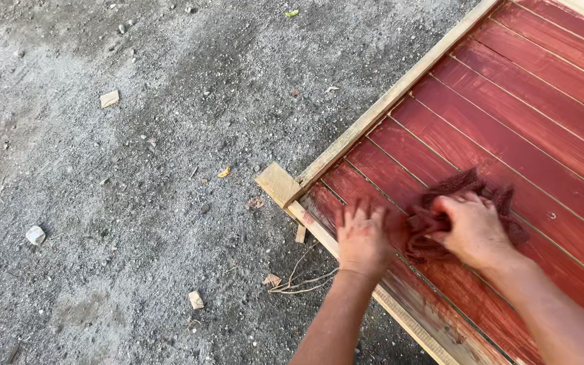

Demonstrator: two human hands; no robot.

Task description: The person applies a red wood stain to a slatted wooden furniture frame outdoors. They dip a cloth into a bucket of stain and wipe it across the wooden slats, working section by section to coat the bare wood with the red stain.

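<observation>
Right hand (473,230) has its fingers clamped on a dark red rag (441,203), bunched and pressed against the red-stained plank panel (522,115) near its lower left corner. Left hand (363,236) lies flat on the panel just beside the rag, fingers spread, holding nothing; it is blurred. The panel's pale wood frame (373,115) sits on gravel ground (136,169), with wood offcuts (109,99) and a twig scattered about.
</observation>
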